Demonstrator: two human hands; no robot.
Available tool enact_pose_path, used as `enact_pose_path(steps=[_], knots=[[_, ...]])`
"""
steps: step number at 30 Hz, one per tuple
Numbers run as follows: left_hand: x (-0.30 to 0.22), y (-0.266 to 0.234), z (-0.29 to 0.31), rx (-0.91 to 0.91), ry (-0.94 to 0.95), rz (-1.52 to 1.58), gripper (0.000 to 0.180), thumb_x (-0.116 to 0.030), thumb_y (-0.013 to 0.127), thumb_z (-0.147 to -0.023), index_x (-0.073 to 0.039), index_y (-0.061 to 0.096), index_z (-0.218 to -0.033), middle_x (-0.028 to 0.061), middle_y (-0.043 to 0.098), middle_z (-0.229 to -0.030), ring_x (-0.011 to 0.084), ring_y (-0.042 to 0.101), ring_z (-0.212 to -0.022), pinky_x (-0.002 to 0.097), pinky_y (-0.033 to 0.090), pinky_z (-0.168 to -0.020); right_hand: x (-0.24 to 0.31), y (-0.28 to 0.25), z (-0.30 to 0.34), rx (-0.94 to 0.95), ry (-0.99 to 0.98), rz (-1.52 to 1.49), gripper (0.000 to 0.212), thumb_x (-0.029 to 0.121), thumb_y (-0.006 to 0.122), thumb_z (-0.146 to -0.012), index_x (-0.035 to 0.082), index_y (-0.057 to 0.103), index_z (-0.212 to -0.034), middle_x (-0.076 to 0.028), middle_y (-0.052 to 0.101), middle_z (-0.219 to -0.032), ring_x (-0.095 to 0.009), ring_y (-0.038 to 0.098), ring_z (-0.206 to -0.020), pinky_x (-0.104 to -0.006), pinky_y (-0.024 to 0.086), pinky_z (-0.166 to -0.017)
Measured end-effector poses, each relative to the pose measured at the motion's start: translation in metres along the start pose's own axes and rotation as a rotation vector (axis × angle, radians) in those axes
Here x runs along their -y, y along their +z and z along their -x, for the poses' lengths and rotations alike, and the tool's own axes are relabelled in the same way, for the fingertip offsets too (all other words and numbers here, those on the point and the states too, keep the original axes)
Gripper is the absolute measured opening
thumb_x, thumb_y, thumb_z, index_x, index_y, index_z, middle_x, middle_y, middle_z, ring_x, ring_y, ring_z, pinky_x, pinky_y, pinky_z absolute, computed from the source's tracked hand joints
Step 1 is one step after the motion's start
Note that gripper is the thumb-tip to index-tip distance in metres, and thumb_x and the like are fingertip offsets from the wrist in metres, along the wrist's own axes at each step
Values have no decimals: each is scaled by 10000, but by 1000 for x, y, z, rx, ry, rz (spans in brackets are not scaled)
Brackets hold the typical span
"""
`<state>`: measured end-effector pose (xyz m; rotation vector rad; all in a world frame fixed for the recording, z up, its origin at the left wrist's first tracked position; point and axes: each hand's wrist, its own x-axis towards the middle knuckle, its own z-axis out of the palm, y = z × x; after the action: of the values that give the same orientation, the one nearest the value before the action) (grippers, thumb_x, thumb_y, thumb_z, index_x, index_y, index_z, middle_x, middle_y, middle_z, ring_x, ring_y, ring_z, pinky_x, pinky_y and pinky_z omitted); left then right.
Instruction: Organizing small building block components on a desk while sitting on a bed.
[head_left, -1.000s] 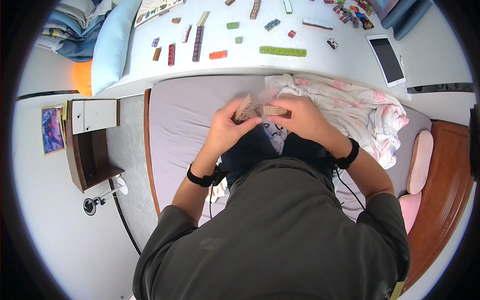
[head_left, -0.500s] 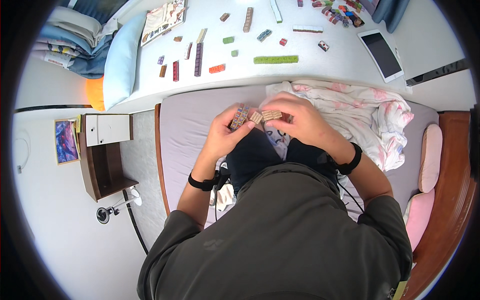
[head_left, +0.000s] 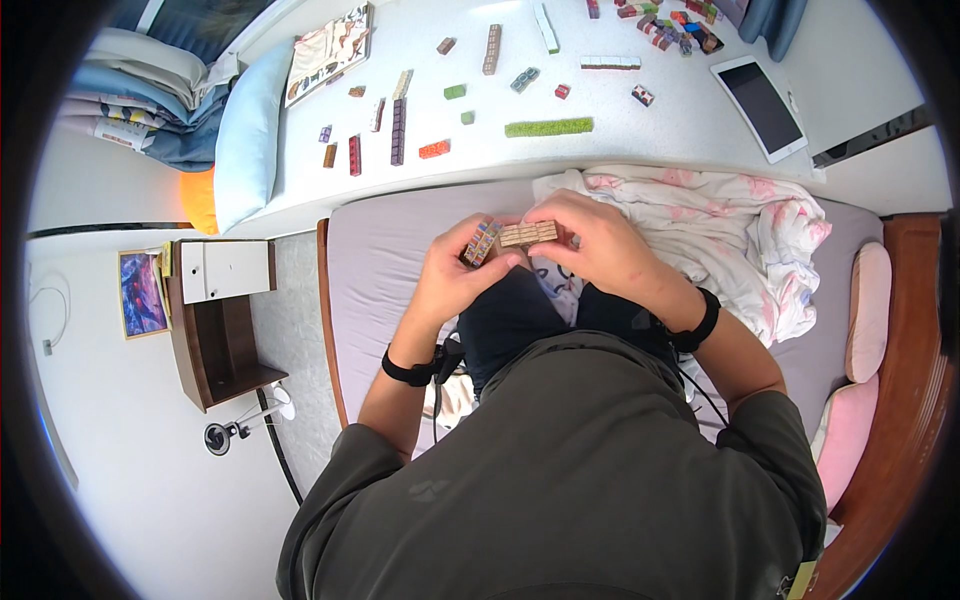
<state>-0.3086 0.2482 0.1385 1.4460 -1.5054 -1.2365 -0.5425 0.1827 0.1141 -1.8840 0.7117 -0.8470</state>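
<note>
A bed with a lilac sheet (head_left: 380, 250) fills the middle of the room, and a white counter (head_left: 650, 140) runs along its far side. No box or tray holds anything here: the small building blocks lie loose on the counter, among them a long green strip (head_left: 548, 127), a dark purple strip (head_left: 398, 130) left of it and a red brick (head_left: 435, 149) between the two, with a white tablet (head_left: 760, 105) to the right of the green strip and an open booklet (head_left: 325, 52) far to its left. A pale blue pillow (head_left: 243, 150) lies at the counter's left end. Nearer than the green strip, over the bed, the person's left hand (head_left: 455, 275) has its fingers closed on a short multicoloured block bar (head_left: 481, 243), and the right hand (head_left: 600, 250) grips a tan block bar (head_left: 528, 234); the two bars meet end to end at an angle. A flowered white blanket (head_left: 740, 240) is bunched just right of the hands. Compared with half a second ago, the hands hold the same two bars in much the same grip, and the counter's blocks lie as they did; the view has only shifted slightly.
</note>
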Motion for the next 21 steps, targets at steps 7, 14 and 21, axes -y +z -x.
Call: enact_pose_path(steps=[7,14,21], knots=[[8,-1,-2,-61,61,66,298,-55,813,-919,3,725,-1197,31,736,-1075,89,653,-958,261,540,-856,13,0,-5,-21,-12,-24,307,51,817,-877,39,685,-1154,-88,670,-1042,-209,665,-794,-335,548,-700],[12,-6,-2,-63,69,70,312,-57,813,-919,9,730,-1212,23,731,-1058,81,647,-941,246,530,-841,15,5,-8,-56,-6,-44,300,25,809,-876,34,692,-1152,-81,672,-1042,-196,666,-797,-325,549,-701],[9,-3,1,-184,95,49,364,-93,798,-943,0,710,-1284,12,725,-1032,61,629,-907,253,528,-791,5,12,-10,-165,17,-78,299,37,815,-871,40,699,-1146,-73,680,-1059,-198,666,-809,-316,553,-698]])
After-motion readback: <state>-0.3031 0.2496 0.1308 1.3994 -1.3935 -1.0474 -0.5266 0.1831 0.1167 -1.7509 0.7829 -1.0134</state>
